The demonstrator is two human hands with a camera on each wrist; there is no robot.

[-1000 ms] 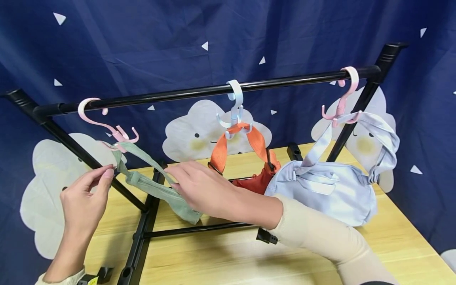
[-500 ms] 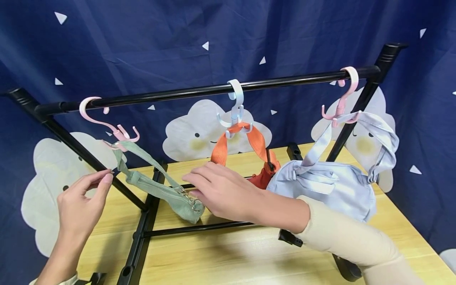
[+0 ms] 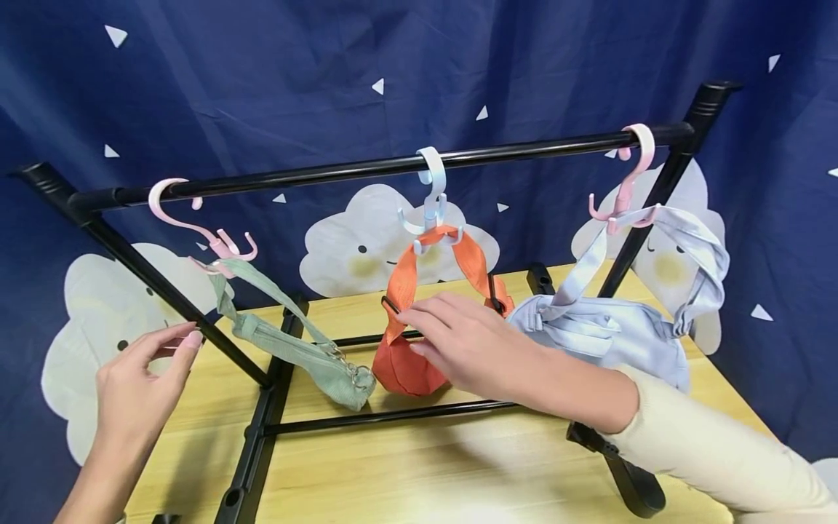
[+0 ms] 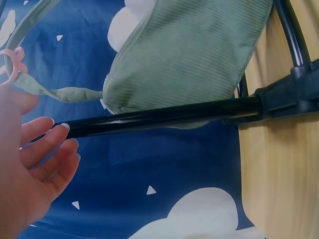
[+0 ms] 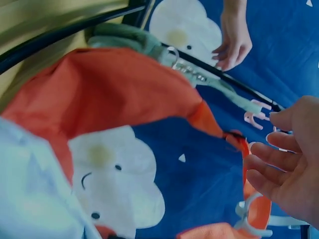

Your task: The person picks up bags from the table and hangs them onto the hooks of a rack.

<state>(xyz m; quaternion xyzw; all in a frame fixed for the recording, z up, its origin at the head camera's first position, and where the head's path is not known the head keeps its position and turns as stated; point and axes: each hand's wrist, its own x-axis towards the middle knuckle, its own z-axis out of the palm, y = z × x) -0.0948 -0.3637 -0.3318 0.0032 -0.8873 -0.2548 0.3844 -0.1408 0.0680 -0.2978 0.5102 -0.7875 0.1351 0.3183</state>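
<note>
A green corduroy bag (image 3: 308, 356) hangs by its strap from a pink hook (image 3: 225, 249) at the left of the rack. My left hand (image 3: 137, 386) is held beside it with loosely bent fingers and nothing in them; in the left wrist view its fingertips overlap the black side pole (image 4: 164, 118). At the middle, an orange bag (image 3: 401, 364) hangs by its strap from a light blue hook (image 3: 432, 193). My right hand (image 3: 478, 346) is in front of this bag, hiding part of it, its relaxed fingertips close to the strap's black buckle. It holds nothing.
A black rack bar (image 3: 543, 149) runs across the top. From a pink hook (image 3: 633, 182) on the right hangs a light blue bag (image 3: 635, 342), partly behind the right forearm. The rack stands on a wooden table (image 3: 366, 480), with a dark blue cloud-patterned curtain (image 3: 314, 87) behind.
My right hand has let go of the green bag's strap and moved right, in front of the orange bag. My left hand has drawn slightly down and away from the green strap.
</note>
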